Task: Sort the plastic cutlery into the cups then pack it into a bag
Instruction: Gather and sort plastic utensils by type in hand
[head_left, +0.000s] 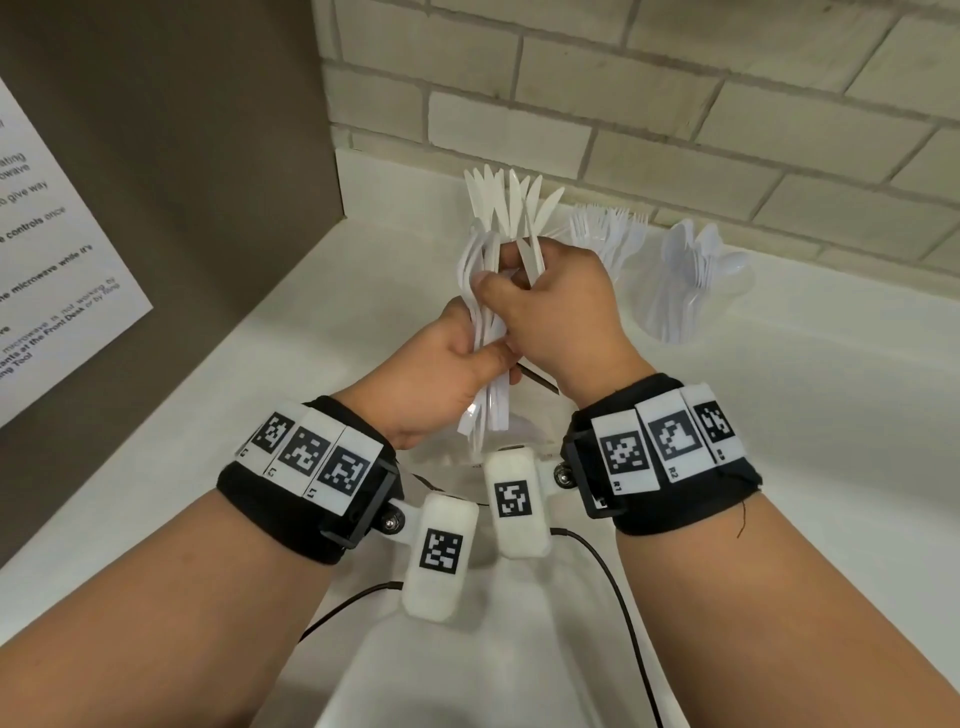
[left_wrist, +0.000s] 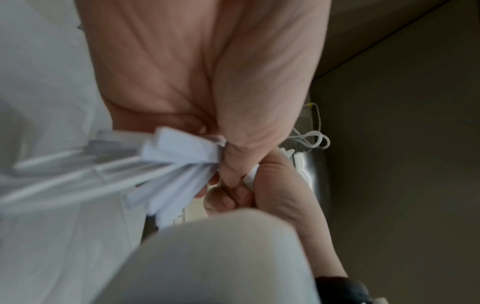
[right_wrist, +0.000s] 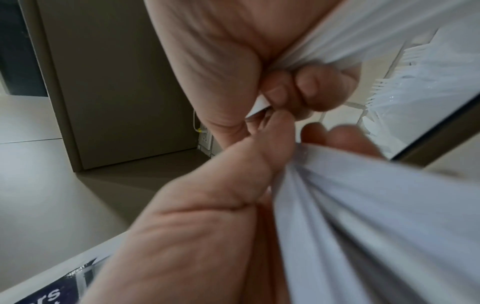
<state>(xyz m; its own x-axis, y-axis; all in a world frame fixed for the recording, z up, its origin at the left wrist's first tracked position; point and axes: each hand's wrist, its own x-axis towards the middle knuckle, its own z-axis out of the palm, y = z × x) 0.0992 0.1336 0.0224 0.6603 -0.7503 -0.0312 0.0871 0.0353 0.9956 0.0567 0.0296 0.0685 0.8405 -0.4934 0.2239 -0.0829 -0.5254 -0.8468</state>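
Gripping a bundle of white plastic knives (head_left: 501, 223) with my left hand (head_left: 441, 379) and right hand (head_left: 558, 312); forks cup (head_left: 608, 239) and spoons cup (head_left: 691, 280) at two o'clock look sorted, bagging remains.

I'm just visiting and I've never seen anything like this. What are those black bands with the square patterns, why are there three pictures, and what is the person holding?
No robot here: a person works with bare hands. The wristbands carry printed markers and small cameras. The big picture comes from a head camera; the two blurry close-ups look along each wrist.

The left hand and right hand together grip a bundle of white plastic knives, above the white counter. Behind, by the brick wall, stand a cup of forks and a clear cup of spoons.
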